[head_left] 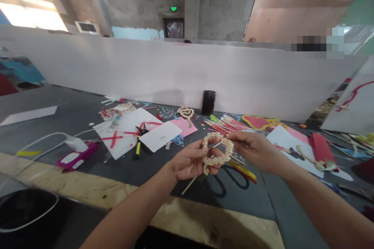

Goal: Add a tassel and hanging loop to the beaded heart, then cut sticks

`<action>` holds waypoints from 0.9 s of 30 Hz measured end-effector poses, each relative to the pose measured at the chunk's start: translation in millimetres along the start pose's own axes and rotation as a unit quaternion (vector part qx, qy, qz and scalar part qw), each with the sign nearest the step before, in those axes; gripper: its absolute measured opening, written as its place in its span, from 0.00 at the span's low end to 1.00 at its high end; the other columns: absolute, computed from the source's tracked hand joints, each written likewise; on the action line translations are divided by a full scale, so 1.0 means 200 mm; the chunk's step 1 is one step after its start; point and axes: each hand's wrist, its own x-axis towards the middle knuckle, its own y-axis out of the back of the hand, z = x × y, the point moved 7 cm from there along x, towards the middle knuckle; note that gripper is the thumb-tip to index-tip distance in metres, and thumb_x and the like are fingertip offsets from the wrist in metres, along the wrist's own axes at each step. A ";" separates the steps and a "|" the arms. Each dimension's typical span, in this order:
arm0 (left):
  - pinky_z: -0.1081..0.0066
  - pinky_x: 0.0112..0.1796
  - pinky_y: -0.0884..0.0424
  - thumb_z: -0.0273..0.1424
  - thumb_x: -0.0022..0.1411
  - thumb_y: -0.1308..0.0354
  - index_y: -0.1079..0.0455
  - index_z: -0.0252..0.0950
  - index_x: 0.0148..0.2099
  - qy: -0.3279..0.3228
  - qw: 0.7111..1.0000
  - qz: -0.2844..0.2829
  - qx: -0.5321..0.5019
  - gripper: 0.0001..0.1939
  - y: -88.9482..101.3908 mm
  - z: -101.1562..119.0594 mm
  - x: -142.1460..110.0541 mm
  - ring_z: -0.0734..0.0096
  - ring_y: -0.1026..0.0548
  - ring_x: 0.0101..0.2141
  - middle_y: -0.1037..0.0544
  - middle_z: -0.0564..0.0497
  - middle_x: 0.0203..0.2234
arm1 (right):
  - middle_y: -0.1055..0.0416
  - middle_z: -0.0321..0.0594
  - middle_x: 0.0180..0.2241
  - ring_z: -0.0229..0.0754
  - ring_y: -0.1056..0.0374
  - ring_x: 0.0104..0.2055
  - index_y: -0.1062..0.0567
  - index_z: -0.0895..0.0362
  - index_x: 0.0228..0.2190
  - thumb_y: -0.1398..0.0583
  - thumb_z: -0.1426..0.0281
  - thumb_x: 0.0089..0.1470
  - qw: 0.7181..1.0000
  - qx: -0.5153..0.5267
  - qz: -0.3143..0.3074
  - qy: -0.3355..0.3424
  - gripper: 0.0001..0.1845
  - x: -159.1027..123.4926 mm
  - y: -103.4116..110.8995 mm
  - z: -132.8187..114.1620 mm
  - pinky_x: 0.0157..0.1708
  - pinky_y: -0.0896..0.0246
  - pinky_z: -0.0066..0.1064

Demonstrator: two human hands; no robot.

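Both hands are raised over the near edge of the table, around a cream ring [229,150] of knotted or braided cord. My left hand [189,160] grips its left side, thumb in front and fingers behind. At the ring's upper right, the fingers of my right hand [253,148] pinch its edge; whether they hold a loose end is too small to make out. A thin pale stick [189,186] slants past the ring and below my left hand. Under the hands lie dark looped handles [240,178], perhaps of scissors, beside a yellow and red pen-like item [243,170].
A phone [209,102] leans against the white partition [140,66]. Near it lie a coiled cream cord [186,113], red-wrapped sticks [219,127] and a white card [160,136]. Yellow-handled pliers [137,150] and a purple power strip [77,157] are left; a red packet [323,149] is right.
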 end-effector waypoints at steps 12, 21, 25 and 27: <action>0.60 0.43 0.33 0.45 0.65 0.59 0.32 0.33 0.49 0.049 0.996 -0.025 -0.074 0.25 0.01 -0.06 0.07 0.57 0.28 0.45 0.27 0.43 0.47 | 0.32 0.34 0.21 0.35 0.40 0.24 0.31 0.54 0.22 0.49 0.63 0.55 0.978 -0.210 -0.014 0.015 0.14 0.13 0.07 -0.24 0.23 0.52 0.28; 0.57 0.54 0.43 0.49 0.57 0.48 0.30 0.31 0.46 -0.090 0.996 0.016 -0.012 0.27 -0.01 0.15 0.06 0.55 0.35 0.53 0.25 0.41 0.45 | 0.35 0.34 0.17 0.33 0.44 0.18 0.30 0.54 0.21 0.48 0.59 0.53 0.974 -0.220 -0.031 -0.033 0.17 0.25 0.09 -0.19 0.18 0.55 0.29; 0.60 0.50 0.38 0.36 0.56 0.40 0.30 0.32 0.47 -0.079 0.996 0.008 0.033 0.17 -0.04 0.16 0.05 0.57 0.29 0.48 0.25 0.43 0.45 | 0.36 0.34 0.17 0.33 0.44 0.19 0.29 0.54 0.22 0.50 0.57 0.54 0.974 -0.216 -0.059 -0.043 0.19 0.29 0.09 -0.17 0.18 0.55 0.29; 0.61 0.46 0.34 0.34 0.58 0.42 0.30 0.32 0.45 -0.068 0.996 0.038 0.037 0.15 -0.02 0.16 0.05 0.59 0.25 0.43 0.23 0.43 0.42 | 0.36 0.34 0.17 0.34 0.44 0.19 0.30 0.54 0.22 0.50 0.56 0.54 0.973 -0.217 -0.064 -0.049 0.19 0.30 0.09 -0.16 0.19 0.54 0.29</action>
